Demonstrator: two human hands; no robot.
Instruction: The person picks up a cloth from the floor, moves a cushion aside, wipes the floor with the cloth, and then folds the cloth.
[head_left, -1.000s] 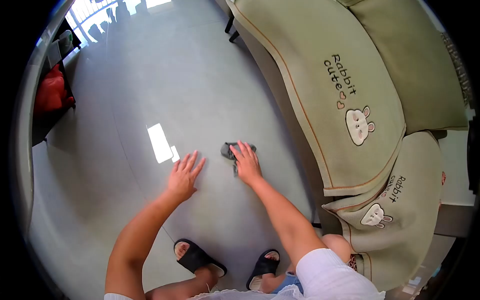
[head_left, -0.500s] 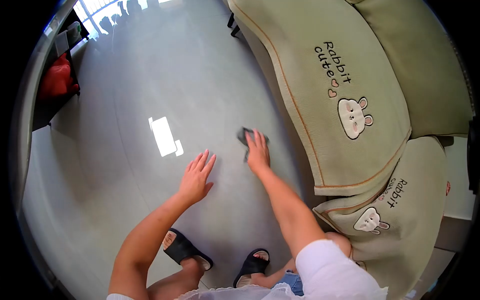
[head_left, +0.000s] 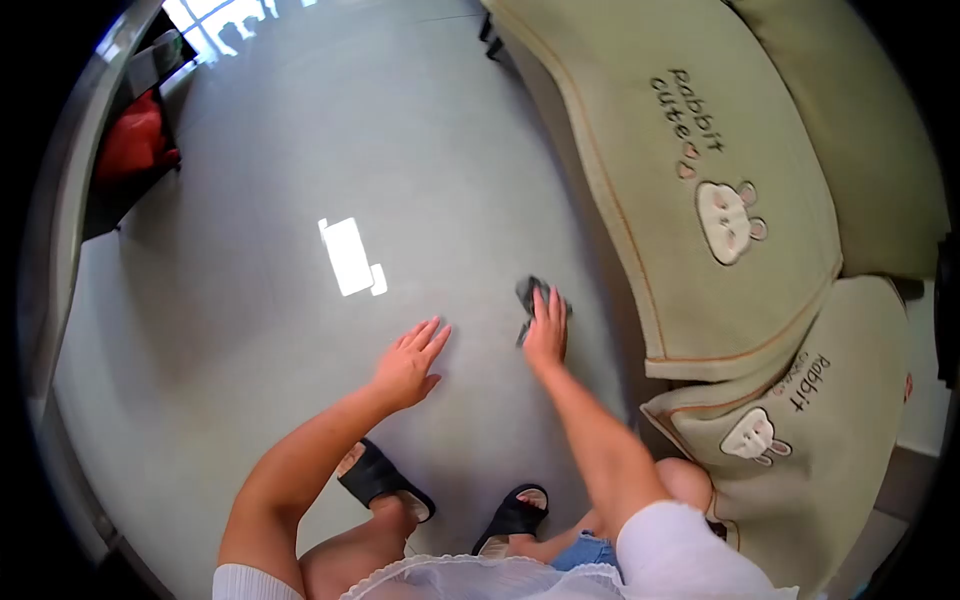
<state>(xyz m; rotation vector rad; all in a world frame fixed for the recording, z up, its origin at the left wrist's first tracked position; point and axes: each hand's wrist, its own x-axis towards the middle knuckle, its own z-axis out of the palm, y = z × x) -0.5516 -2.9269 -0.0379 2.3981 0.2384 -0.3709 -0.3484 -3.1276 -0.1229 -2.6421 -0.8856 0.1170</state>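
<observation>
My right hand (head_left: 547, 328) presses on a crumpled dark grey cloth (head_left: 526, 290) that lies on the glossy grey floor (head_left: 440, 220). Its fingers reach forward over the cloth and cover part of it. To the left, my left hand (head_left: 408, 365) is held out with its fingers extended and the thumb apart; nothing is in it. It is over the floor, and whether it touches cannot be made out.
A sofa with a green rabbit-patterned cover (head_left: 620, 200) runs along the right. My feet wear black slippers (head_left: 375, 475). At the far left stands a dark shelf unit (head_left: 105, 210) with a red bag (head_left: 135, 140). Bright window light reflects off the floor (head_left: 347, 257).
My right hand has drawn the cloth back toward me and slightly to the right. The left hand stays extended, and the whole view has shifted a little.
</observation>
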